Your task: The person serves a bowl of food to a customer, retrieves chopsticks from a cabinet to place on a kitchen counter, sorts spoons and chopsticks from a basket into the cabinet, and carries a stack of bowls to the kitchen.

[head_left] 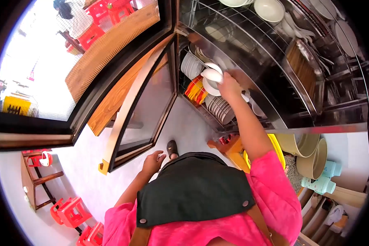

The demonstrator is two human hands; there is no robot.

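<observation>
My right hand (230,87) reaches into the lower shelf of a metal dish cabinet (270,115), its fingers closed on the edge of a white bowl (212,75). Another white dish (210,87) lies just below that bowl. Around them stand a row of white plates (191,65), several orange and yellow dishes (196,89) and a rack of upright grey-white plates (219,108). Low beside my body, my left hand (153,162) hangs with loosely bent fingers apart and nothing visible in it. The glass cabinet door (145,106) stands swung out to the left.
Above, a wire shelf (233,24) carries white bowls (269,10), spoons (297,28) and a metal tray (303,74). At right are a yellow basket (278,149), beige containers (311,158) and light-blue bottles (320,184). Red stools (71,211) stand lower left.
</observation>
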